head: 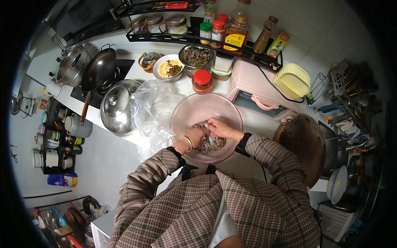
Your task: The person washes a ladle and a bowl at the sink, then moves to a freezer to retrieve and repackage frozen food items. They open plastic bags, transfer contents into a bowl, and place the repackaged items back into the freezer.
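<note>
A large clear pinkish basin (192,108) stands on the white counter in front of me. Both my hands are inside it, close together over a clear plastic bag (214,145) that holds brownish pieces I cannot identify. My left hand (194,138), a pale bangle at its wrist, has its fingers closed at the bag's upper part. Just to its right, my right hand (221,128) pinches the bag with thumb and fingers. Crumpled clear plastic sheeting (152,111) lies against the basin's left side. Behind the basin stands a red-lidded jar (202,81).
At the left are a lidded steel pot (116,108) and a wok (99,68) on the stove. Behind are a white bowl of food (169,68) and a steel bowl of dark pieces (196,57). A pink oven (260,90) and round wooden board (299,148) stand at the right.
</note>
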The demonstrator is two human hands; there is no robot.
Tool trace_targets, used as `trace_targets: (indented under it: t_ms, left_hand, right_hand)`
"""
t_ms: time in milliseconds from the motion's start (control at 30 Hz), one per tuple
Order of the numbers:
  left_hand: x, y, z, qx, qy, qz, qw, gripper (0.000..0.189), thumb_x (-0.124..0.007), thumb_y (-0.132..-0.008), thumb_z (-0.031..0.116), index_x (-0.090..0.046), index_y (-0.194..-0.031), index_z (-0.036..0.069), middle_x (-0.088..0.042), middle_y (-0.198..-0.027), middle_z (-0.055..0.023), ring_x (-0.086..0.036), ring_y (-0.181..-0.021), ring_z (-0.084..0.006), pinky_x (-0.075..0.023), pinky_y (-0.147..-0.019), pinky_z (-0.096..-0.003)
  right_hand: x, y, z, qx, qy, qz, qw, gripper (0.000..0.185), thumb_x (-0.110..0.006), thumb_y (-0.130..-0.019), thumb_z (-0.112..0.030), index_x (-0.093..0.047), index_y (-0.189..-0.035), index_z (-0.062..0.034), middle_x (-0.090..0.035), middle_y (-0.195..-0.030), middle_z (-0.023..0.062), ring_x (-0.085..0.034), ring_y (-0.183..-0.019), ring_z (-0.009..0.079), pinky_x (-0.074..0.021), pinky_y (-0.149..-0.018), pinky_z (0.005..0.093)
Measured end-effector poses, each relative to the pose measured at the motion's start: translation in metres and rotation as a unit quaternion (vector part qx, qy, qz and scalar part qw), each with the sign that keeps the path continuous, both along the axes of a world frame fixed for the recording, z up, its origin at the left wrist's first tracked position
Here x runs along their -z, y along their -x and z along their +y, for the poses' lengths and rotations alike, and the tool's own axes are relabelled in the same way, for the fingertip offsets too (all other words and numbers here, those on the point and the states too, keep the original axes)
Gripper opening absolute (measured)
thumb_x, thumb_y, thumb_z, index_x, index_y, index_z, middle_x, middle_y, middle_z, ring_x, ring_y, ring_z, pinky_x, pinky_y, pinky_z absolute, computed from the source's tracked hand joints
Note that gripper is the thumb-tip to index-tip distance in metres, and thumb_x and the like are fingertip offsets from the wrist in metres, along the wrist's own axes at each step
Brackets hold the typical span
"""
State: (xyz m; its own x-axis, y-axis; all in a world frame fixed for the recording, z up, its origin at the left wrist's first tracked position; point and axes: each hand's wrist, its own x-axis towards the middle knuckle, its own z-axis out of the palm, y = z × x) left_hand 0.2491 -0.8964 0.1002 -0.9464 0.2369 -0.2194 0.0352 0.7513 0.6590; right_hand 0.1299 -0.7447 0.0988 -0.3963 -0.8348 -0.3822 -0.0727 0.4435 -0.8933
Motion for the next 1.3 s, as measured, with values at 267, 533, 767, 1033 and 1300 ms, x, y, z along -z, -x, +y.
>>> trace_targets:
  t_ms: [267, 533, 767, 1033, 1300]
  left_hand:
    - [0.022, 0.006, -0.01, -0.169, 0.019, -0.001, 0.985, 0.026, -0.072, -0.076, 0.023, -0.068, -0.096, 0.008, -0.068, -0.089, -0.0185, -0.064, -0.082, -0.036, -0.0507, -0.073, -0.0401]
    - [0.008, 0.006, -0.026, -0.301, -0.262, -0.195, 0.896, 0.029, -0.075, -0.079, 0.009, -0.053, -0.097, 0.003, -0.065, -0.087, -0.0106, -0.065, -0.084, -0.0166, -0.0536, -0.068, -0.0303]
    - [-0.016, -0.002, -0.028, -0.117, -0.51, -0.107, 0.845, 0.029, -0.067, -0.083, -0.003, -0.049, -0.105, 0.005, -0.061, -0.1, -0.005, -0.061, -0.087, -0.013, -0.0506, -0.079, -0.0261]
    - [-0.006, 0.023, -0.016, -0.186, -0.436, -0.012, 0.88, 0.009, -0.059, -0.089, -0.002, -0.058, -0.095, 0.004, -0.061, -0.088, 0.0018, -0.056, -0.081, -0.0072, -0.0486, -0.075, -0.0231]
    - [0.001, 0.009, -0.012, -0.162, -0.19, -0.011, 0.968, 0.037, -0.06, -0.081, 0.0, -0.061, -0.117, 0.006, -0.063, -0.092, -0.0099, -0.06, -0.073, -0.0157, -0.0502, -0.066, -0.0283]
  right_hand:
    - [0.005, 0.0, 0.005, 0.004, 0.062, -0.27, 0.961, 0.026, -0.049, -0.1, -0.024, -0.059, -0.103, -0.0005, -0.062, -0.082, 0.0042, -0.063, -0.08, 0.0122, -0.0534, -0.067, 0.0266]
    - [-0.003, -0.015, -0.015, 0.039, -0.039, -0.004, 0.998, 0.015, -0.057, -0.091, -0.017, -0.058, -0.093, -0.0021, -0.063, -0.075, 0.0062, -0.062, -0.062, 0.0127, -0.0522, -0.053, 0.0271]
    - [0.012, -0.021, -0.021, 0.086, -0.038, -0.029, 0.995, 0.009, -0.06, -0.083, -0.005, -0.061, -0.09, 0.0, -0.066, -0.073, 0.0101, -0.065, -0.063, 0.0154, -0.0532, -0.056, 0.0281]
    - [0.002, -0.008, -0.004, -0.03, -0.005, -0.035, 0.999, 0.013, -0.058, -0.088, -0.005, -0.059, -0.1, -0.001, -0.064, -0.089, 0.0087, -0.064, -0.076, 0.0147, -0.0538, -0.07, 0.0263]
    - [-0.002, -0.001, 0.002, -0.023, 0.012, -0.124, 0.992, 0.018, -0.052, -0.091, -0.003, -0.056, -0.109, -0.0012, -0.061, -0.101, 0.0076, -0.065, -0.08, 0.0149, -0.0543, -0.069, 0.0256]
